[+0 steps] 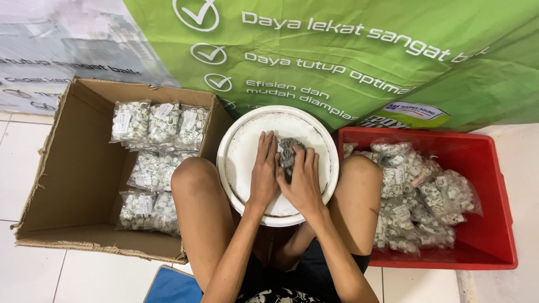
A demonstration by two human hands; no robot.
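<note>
**Both hands on a small grey pile in a white bucket**

Head view. Person sits on tiled floor, knees apart, w/ a white round bucket (236,163) between the legs. Left hand (264,168) and right hand (303,179) lie side by side inside it, fingers bent down around a small pile of grey pieces (289,154) near the bucket's centre; both hands touch the pile, grip half-closed, cannot tell if anything is pinched. Left of the bucket: open cardboard box (73,168) w/ clear bags of small white parts (160,123) stacked along its right side. Right of the bucket: red plastic crate (494,224) holding more such bags (415,191), heaped toward its left half. Behind all: green printed banner (348,62). Blue mat corner (171,286) at the bottom edge.
</note>
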